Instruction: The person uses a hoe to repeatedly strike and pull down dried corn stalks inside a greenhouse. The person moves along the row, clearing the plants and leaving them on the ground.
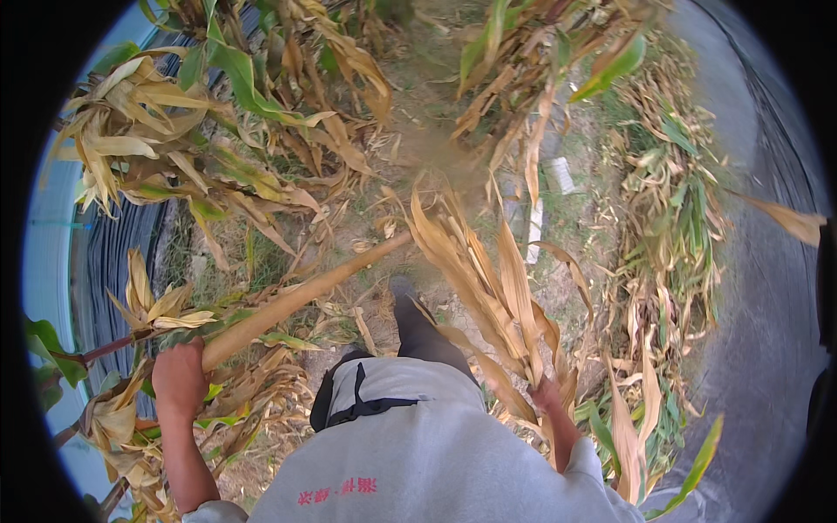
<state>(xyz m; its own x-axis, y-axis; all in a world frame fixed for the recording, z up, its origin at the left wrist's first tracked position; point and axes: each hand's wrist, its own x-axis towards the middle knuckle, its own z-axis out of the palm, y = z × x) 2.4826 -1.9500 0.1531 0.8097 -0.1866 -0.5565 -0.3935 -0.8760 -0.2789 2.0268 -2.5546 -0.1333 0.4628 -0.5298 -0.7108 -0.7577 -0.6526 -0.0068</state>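
Observation:
My left hand (180, 376) is closed around the near end of a long wooden handle (307, 291), which slants up and to the right; its far end lies by dry leaves and no tool head can be made out. At the lower right my right hand (546, 394) grips a bunch of dry corn stalks and leaves (484, 287) that fans out away from me. My dark-shod foot (401, 287) is on the ground between the two.
Standing corn plants (261, 118) with dry and green leaves line the left and top. A long heap of cut stalks (673, 255) runs down the right, beside dark sheeting (758, 314). Pale blocks (561, 175) lie on the soil. Blue-tinted film (52, 261) edges the far left.

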